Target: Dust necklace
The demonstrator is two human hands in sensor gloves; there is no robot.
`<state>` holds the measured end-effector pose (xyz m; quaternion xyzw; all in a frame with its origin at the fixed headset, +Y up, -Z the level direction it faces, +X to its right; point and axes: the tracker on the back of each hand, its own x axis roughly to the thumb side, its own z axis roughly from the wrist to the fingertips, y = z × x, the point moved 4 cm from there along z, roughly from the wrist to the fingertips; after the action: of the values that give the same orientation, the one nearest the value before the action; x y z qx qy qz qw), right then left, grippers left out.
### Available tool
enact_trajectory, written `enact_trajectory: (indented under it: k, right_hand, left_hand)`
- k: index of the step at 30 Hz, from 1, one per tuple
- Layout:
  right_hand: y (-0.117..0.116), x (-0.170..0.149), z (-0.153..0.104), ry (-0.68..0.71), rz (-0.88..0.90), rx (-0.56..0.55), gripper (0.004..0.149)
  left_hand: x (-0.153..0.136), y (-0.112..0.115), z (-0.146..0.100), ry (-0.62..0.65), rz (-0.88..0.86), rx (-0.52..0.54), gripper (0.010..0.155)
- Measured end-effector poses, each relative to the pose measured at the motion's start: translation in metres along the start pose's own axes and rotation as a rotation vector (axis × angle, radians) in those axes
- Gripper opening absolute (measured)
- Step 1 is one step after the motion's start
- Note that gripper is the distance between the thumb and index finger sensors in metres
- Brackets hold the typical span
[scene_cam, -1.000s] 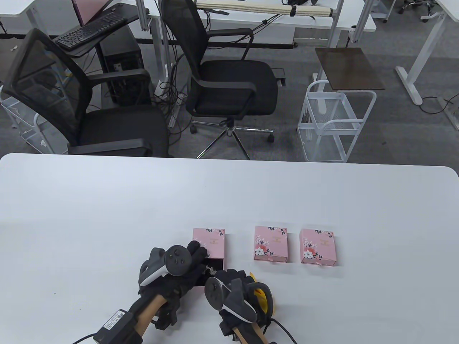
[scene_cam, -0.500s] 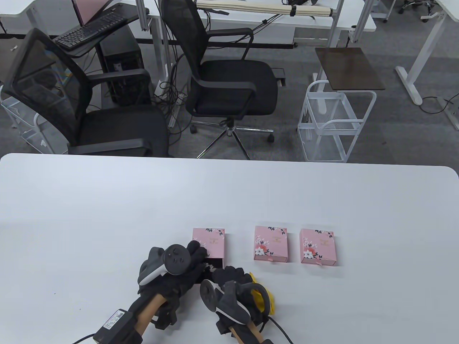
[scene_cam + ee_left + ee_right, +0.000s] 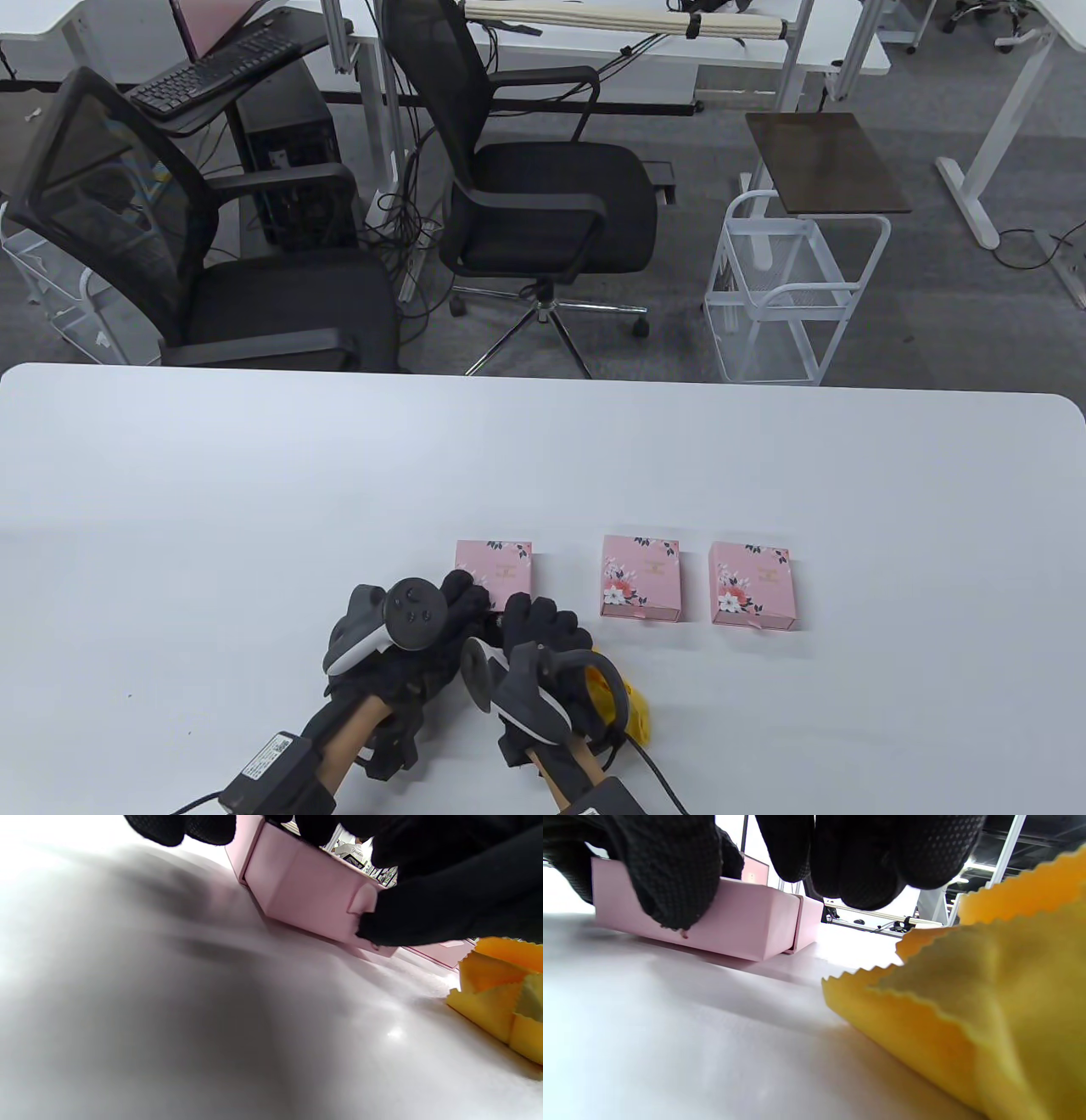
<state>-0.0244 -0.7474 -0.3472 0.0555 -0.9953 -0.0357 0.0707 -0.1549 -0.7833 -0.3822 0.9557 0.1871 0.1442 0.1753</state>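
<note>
Both hands [image 3: 475,632] grip the open pink box [image 3: 495,570], yellow cloth [image 3: 624,696] just beside it unused, so dusting seems unstarted.

Your fingertips [image 3: 543,613] cover the drawer of the pink floral box [image 3: 495,569]; necklace not visible. The yellow pinked-edge cloth [image 3: 624,700] lies crumpled beneath your right palm, beside the box.
</note>
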Motion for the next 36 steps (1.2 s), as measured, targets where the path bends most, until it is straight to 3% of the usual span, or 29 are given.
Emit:
enact_trajectory:
  k: [5,16,24,26,30,36]
  right_hand:
    - [-0.003,-0.005,0.02,-0.067,0.042,0.097,0.079]
    - [0.0,-0.01,0.044,-0.142,0.083,0.036,0.066]
    - [0.005,-0.017,0.047,-0.133,0.161,0.165,0.064]
    - [0.01,-0.019,0.049,-0.131,0.193,0.222,0.068]
    - [0.017,-0.019,0.056,-0.136,0.248,0.182,0.072]
    - [-0.005,0.0,0.068,-0.156,0.343,0.281,0.089]
  left_hand:
    - [-0.001,0.0,0.0,0.001,-0.004,-0.001,0.056]
    - [-0.001,0.0,0.0,0.002,0.002,0.005,0.055]
    - [-0.002,-0.002,-0.001,0.013,-0.024,0.018,0.056]
    - [-0.004,-0.011,-0.006,-0.025,-0.006,0.068,0.059]
    - [-0.012,-0.032,-0.021,-0.061,-0.107,0.158,0.062]
    - [-0.026,-0.056,-0.059,-0.072,-0.146,0.27,0.064]
